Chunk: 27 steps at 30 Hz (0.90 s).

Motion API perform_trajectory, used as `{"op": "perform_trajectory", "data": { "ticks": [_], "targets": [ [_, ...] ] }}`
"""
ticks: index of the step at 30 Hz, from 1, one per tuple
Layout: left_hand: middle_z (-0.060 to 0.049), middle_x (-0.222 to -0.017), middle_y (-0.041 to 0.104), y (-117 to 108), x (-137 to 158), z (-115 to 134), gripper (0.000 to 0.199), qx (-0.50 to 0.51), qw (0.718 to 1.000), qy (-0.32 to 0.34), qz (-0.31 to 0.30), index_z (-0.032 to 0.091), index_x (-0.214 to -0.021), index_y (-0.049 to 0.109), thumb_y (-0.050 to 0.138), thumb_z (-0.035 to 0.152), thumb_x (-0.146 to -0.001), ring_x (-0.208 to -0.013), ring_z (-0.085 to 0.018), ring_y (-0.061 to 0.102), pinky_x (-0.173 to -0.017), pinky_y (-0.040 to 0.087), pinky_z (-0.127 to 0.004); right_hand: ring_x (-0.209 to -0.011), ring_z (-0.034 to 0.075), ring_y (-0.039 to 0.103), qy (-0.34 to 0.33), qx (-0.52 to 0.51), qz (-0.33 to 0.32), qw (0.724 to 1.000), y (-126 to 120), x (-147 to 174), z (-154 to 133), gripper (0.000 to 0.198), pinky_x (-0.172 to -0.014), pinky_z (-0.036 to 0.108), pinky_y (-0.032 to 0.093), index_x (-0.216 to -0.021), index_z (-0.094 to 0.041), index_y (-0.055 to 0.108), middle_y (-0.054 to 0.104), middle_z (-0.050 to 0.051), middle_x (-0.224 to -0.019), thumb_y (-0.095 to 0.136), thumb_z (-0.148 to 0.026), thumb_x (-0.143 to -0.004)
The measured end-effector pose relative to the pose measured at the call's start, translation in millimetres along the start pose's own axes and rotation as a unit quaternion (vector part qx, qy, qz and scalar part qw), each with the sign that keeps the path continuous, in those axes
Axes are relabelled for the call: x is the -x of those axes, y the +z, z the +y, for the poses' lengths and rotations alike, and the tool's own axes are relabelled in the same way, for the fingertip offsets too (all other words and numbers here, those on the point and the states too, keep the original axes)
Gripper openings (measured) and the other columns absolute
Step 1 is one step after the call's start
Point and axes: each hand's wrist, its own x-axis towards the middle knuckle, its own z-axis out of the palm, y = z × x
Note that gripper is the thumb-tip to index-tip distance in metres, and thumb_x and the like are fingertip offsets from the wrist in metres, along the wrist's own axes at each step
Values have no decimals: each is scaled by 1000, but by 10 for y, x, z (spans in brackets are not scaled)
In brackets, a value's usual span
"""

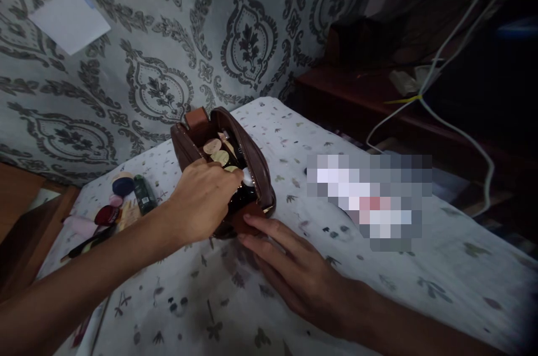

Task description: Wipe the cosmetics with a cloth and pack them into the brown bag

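Observation:
A dark brown toiletry bag [263, 174] stands unzipped on the patterned cloth, with round-lidded containers [212, 146] and a small white cap [247, 178] showing inside. My left hand [205, 196] reaches over the near side into the opening. Its fingers are curled together by the white cap, and what they hold is hidden. At the end of the bag closest to me, my right hand [294, 266] grips the brown leather tab [241, 222], the index finger on top and the other fingers lower down.
Left of the bag lie a green bottle [144, 194], a dark blue round container [123, 183], a red jar [108, 215] and a pink tube [84, 227]. A blurred-out object [374, 199] is on the right. White cables [458, 120] hang by a dark red shelf [323, 87]. Patterned wall [168, 53] rises behind.

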Motion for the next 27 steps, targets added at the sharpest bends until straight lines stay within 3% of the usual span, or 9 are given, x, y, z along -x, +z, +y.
{"op": "perform_trajectory", "data": {
  "ticks": [6,11,18,27],
  "targets": [
    [-8,-81,73,-54,-59,52,26,-50,996,-41,-55,17,-99,58,58,9,-74,-74,-26,70,-62,46,-33,-129,24,55,-8,-11,8,1000,17,4,12,39,-103,36,55,-129,-10,56,58,19,-135,45,-5,-92],
    [-10,-87,74,-107,-85,66,34,-52,994,-47,-81,14,-114,53,55,11,-80,-83,-29,72,-63,47,-34,-129,24,55,-10,2,7,1000,26,9,10,39,-100,36,57,-130,-11,55,57,18,-135,45,-7,-93],
    [-11,-87,75,-144,-96,71,30,-37,993,-55,-94,15,-110,54,55,8,-81,-78,-28,71,-62,48,-32,-128,24,56,-26,8,16,999,33,4,8,39,-99,35,57,-129,-9,54,58,20,-132,43,-4,-92],
    [-11,-96,72,-190,-69,63,31,-33,989,-72,-125,15,-117,53,57,17,-86,-87,-33,69,-63,47,-36,-131,24,54,-24,-13,25,999,57,18,23,42,-100,37,57,-133,-10,51,53,20,-140,45,-3,-92]
  ]
}}
